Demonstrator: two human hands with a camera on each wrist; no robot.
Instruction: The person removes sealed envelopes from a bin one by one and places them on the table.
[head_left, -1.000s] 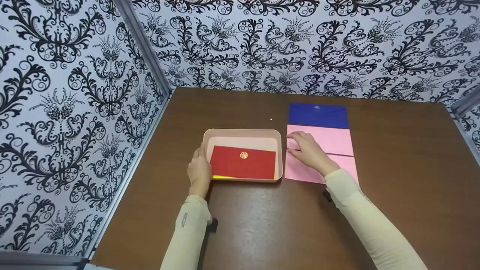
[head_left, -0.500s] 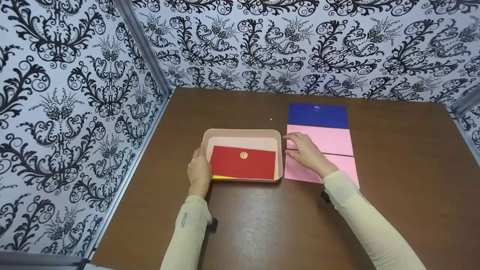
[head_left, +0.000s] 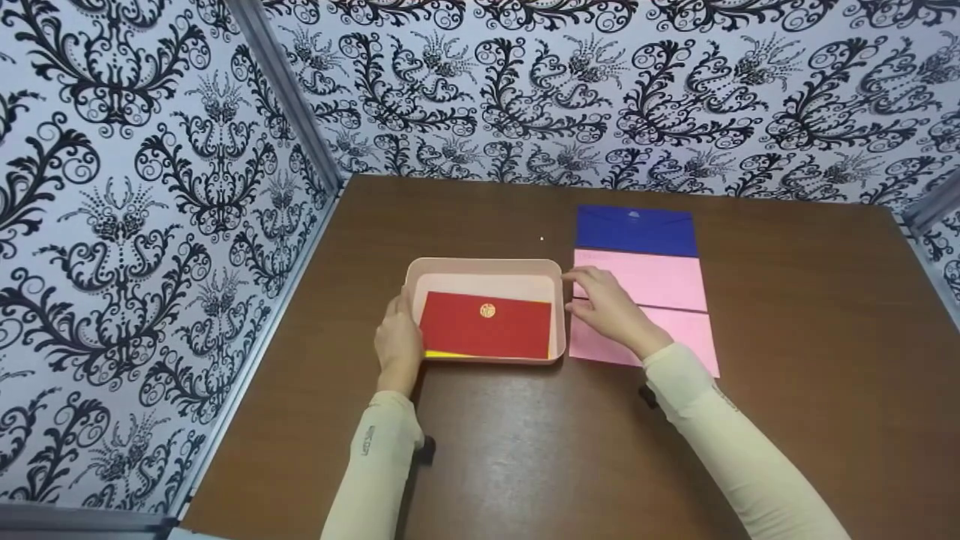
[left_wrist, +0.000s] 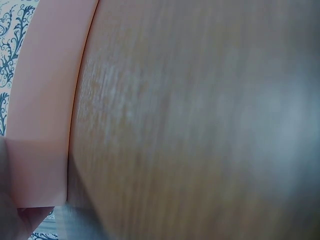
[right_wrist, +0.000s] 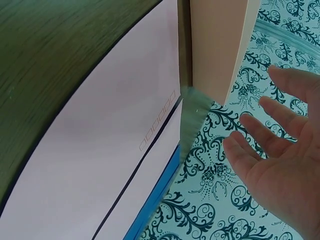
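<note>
My left hand (head_left: 400,341) lies along the left side of a pale pink tray (head_left: 491,265), touching its outer wall, with the fingers fairly straight and the thumb hidden. In the left wrist view only part of this hand (left_wrist: 12,210) shows, at the corner of the tray. Inside the tray lies a red envelope (head_left: 486,330) with a round gold emblem, over something yellow (head_left: 444,353). Just right of the tray, my right hand (head_left: 611,307) hovers above pink envelopes (head_left: 679,334), fingertips close to the tray's right wall. The right wrist view shows its fingers spread, holding nothing.
Behind the two pink envelopes lies a blue envelope (head_left: 636,231), all in one column right of the tray. Everything rests on a brown wooden table (head_left: 495,450). Patterned panels (head_left: 570,90) stand along its back and left sides.
My right hand has drifted a little left, bringing its fingertips up to the tray's right wall. The left hand, tray and envelopes look unmoved.
</note>
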